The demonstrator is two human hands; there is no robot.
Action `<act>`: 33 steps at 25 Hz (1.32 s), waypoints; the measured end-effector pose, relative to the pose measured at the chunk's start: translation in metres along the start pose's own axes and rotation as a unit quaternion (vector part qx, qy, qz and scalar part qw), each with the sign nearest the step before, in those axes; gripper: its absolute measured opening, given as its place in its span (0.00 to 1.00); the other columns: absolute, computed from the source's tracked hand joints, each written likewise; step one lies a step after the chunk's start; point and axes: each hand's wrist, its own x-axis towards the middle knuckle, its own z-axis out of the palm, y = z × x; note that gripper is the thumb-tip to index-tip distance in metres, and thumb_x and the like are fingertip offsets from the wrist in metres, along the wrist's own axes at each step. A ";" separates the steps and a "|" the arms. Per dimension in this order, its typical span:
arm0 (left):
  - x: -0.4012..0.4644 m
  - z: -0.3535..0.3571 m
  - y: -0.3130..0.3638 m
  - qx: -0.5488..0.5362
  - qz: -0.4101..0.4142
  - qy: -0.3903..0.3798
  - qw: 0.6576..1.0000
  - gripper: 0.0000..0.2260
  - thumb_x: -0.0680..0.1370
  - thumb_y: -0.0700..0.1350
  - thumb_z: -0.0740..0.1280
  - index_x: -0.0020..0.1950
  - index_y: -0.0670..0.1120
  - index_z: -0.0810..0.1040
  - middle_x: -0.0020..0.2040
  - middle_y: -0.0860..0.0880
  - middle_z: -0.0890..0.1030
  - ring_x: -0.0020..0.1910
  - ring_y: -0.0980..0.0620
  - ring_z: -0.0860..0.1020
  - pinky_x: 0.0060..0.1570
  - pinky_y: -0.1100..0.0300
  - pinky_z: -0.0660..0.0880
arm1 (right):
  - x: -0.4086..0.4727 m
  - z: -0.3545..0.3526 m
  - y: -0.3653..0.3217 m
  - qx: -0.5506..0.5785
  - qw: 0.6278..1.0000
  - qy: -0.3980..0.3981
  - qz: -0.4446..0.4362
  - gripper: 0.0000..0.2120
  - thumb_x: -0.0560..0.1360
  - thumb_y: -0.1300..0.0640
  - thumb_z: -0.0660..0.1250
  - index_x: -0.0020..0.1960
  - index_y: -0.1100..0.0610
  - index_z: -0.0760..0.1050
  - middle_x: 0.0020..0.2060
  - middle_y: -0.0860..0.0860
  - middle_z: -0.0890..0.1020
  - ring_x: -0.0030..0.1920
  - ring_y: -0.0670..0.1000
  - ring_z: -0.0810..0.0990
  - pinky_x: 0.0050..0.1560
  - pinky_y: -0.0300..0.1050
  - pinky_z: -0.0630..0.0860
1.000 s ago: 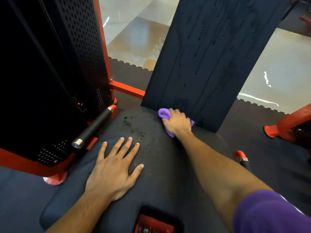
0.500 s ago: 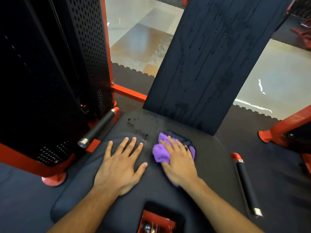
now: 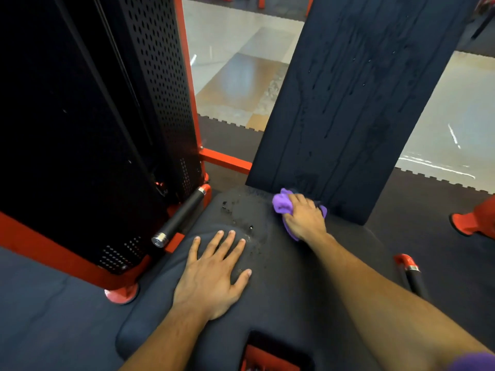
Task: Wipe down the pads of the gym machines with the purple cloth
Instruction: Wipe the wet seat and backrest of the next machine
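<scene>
The crumpled purple cloth point(image 3: 282, 203) is held under the right hand point(image 3: 304, 219), whose fingers are curled over it and press it onto the far edge of the flat black padded seat point(image 3: 294, 285). The grip lies right where the seat meets the foot of the tall black upright back pad point(image 3: 348, 97), which rises just beyond the knuckles and is streaked with wet drip lines. A fold of cloth bulges out to the left of the fingers, and smaller edges show to the right of the hand and below its heel.

The left hand point(image 3: 211, 274) is laid flat on the seat, palm down with fingers spread and straight, nothing grasped; it lies nearer the person than the cloth and to its left. Between the two hands a patch of dark droplets point(image 3: 241, 223) is seen on the seat surface.

Further left of the grip, a black cylindrical handle with a silver end cap point(image 3: 180, 219) projects from the red frame, beside a black perforated metal shroud point(image 3: 160, 84).
</scene>
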 end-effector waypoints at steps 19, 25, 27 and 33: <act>-0.116 0.005 -0.055 -0.042 -0.028 0.187 0.981 0.25 0.81 0.50 0.55 0.74 0.44 0.77 0.76 0.47 0.74 0.76 0.49 0.71 0.74 0.49 0.63 | -0.222 0.011 -0.139 -0.040 0.963 -0.043 -0.263 0.38 0.71 0.44 0.52 0.81 0.45 0.56 0.81 0.42 0.53 0.82 0.51 0.49 0.78 0.54 0.43; -0.109 0.020 -0.062 -0.037 -0.010 0.235 0.971 0.26 0.79 0.50 0.57 0.75 0.43 0.76 0.77 0.46 0.72 0.77 0.49 0.69 0.73 0.46 0.66 | -0.114 0.016 -0.139 -0.017 0.988 -0.030 -0.152 0.32 0.75 0.52 0.63 0.79 0.47 0.62 0.80 0.43 0.60 0.80 0.52 0.56 0.78 0.57 0.55; -0.106 0.022 -0.064 -0.034 -0.005 0.241 0.970 0.26 0.79 0.50 0.57 0.75 0.43 0.75 0.77 0.46 0.72 0.77 0.49 0.69 0.73 0.45 0.67 | -0.140 0.010 -0.105 -0.007 0.992 -0.018 -0.125 0.34 0.70 0.52 0.60 0.77 0.47 0.66 0.78 0.43 0.64 0.79 0.50 0.59 0.77 0.54 0.57; -0.109 0.029 -0.065 -0.029 -0.004 0.246 0.969 0.26 0.80 0.51 0.57 0.75 0.42 0.75 0.77 0.46 0.72 0.77 0.49 0.69 0.73 0.45 0.67 | -0.206 0.016 -0.120 0.030 0.981 0.016 -0.188 0.36 0.67 0.48 0.54 0.76 0.47 0.69 0.76 0.42 0.68 0.77 0.49 0.63 0.75 0.53 0.61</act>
